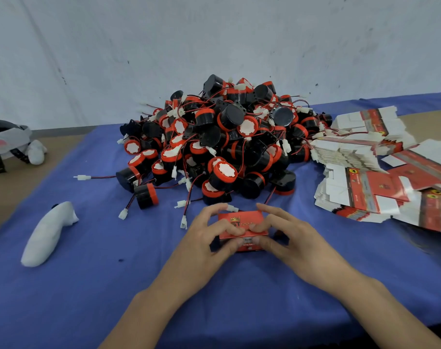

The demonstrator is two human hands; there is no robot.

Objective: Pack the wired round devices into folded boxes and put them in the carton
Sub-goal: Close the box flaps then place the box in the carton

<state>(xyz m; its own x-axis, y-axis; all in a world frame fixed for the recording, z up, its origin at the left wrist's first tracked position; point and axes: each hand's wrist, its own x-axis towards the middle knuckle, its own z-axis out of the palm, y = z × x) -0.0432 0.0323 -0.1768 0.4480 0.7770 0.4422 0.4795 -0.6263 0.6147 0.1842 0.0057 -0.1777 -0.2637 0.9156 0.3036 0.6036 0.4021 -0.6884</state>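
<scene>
A folded red box point(241, 221) is held low over the blue cloth point(108, 278), just in front of the pile of wired round devices point(222, 142). It is gripped from both sides, the left hand point(209, 239) and right hand point(291, 239) curled round it. Flat unfolded boxes point(375, 177) are stacked at right; a white controller point(48, 233) lies at left

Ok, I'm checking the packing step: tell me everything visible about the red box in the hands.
The red box is small, cardboard-looking, folded into shape, with a gold crown mark and blurred print. It is low over the blue cloth, before the device pile. The left hand and right hand grip its sides, fingers curled over its top.
</scene>
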